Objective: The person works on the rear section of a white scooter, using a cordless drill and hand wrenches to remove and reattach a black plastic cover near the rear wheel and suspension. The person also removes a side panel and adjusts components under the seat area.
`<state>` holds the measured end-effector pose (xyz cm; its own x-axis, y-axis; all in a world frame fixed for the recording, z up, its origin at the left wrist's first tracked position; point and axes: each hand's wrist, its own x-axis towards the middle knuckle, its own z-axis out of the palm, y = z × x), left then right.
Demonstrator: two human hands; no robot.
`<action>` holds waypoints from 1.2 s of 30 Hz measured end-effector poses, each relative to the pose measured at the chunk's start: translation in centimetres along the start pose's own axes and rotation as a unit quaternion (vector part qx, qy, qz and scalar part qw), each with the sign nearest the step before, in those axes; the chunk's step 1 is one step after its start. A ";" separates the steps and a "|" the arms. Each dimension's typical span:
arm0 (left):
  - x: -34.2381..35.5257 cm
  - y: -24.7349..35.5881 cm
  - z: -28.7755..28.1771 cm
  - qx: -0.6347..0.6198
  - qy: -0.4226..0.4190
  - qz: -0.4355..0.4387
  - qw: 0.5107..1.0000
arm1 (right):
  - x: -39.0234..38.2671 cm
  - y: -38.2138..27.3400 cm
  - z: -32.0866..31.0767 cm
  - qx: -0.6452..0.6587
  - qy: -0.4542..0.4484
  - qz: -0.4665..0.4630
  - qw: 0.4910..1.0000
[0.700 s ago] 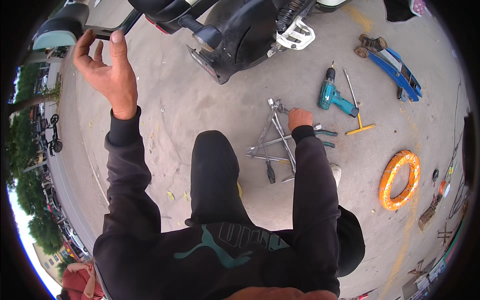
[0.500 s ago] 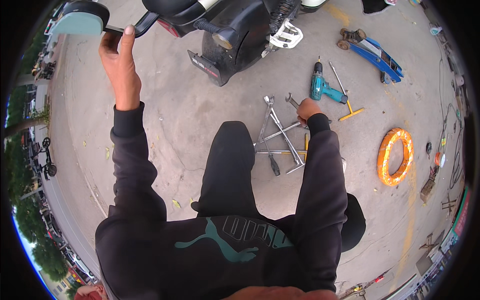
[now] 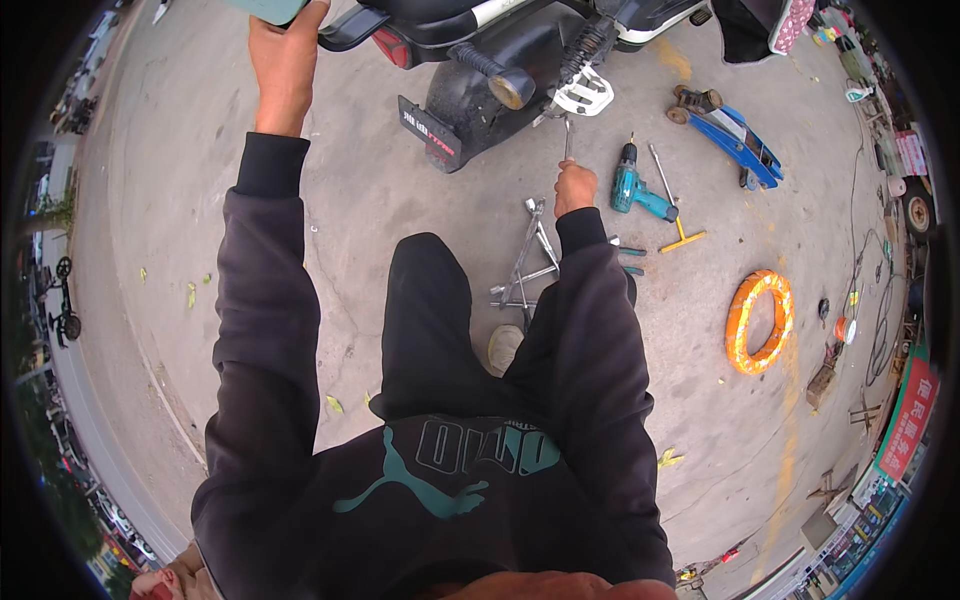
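My left hand [image 3: 284,65] grips the base of a pale green backrest [image 3: 262,10] at the rear of a black-and-white scooter [image 3: 505,75], at the top of the view. Its fingertips are partly hidden behind the backrest. In my right hand [image 3: 576,187] is a silver wrench [image 3: 569,140], closed in the fist and pointing up. The wrench's tip is close below the scooter's white footrest [image 3: 583,93]; whether they touch, I cannot tell. Below the left side of my right hand, several silver socket wrenches [image 3: 523,262] lie crossed on the ground, partly covered by my leg and sleeve.
Right of my right hand lie a teal power drill [image 3: 638,190] and a yellow-handled T-bar wrench [image 3: 682,238]. Blue-handled pliers [image 3: 632,260] show beside my sleeve. Farther right are a blue floor jack [image 3: 735,140] and an orange-wrapped tire [image 3: 760,322]. Cables [image 3: 880,300] run along the right.
My right hand has lifted the wrench from beside the tools up toward the scooter's footrest. My left hand keeps hold of the backrest. My body and view have shifted forward and right.
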<state>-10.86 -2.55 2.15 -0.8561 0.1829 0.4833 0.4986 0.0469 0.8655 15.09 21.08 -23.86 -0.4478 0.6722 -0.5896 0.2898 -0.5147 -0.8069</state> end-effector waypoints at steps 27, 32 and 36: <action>-0.4 -1.2 1.7 -0.136 0.040 0.079 0.987 | 1.4 -2.6 8.4 -0.192 0.035 -0.044 0.980; -0.7 -1.6 2.3 -0.130 0.041 0.087 0.987 | 0.1 3.6 11.2 -0.312 0.221 -0.273 0.883; -0.5 -1.6 2.1 -0.090 0.048 0.101 0.990 | -0.1 5.6 11.8 -0.275 0.224 -0.261 0.898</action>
<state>-10.94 -0.69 0.20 -0.7544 0.0769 0.6519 0.6363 -0.1582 0.7551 6.75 11.86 -27.85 -0.2940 0.9556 0.0188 0.5679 0.1905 -0.8007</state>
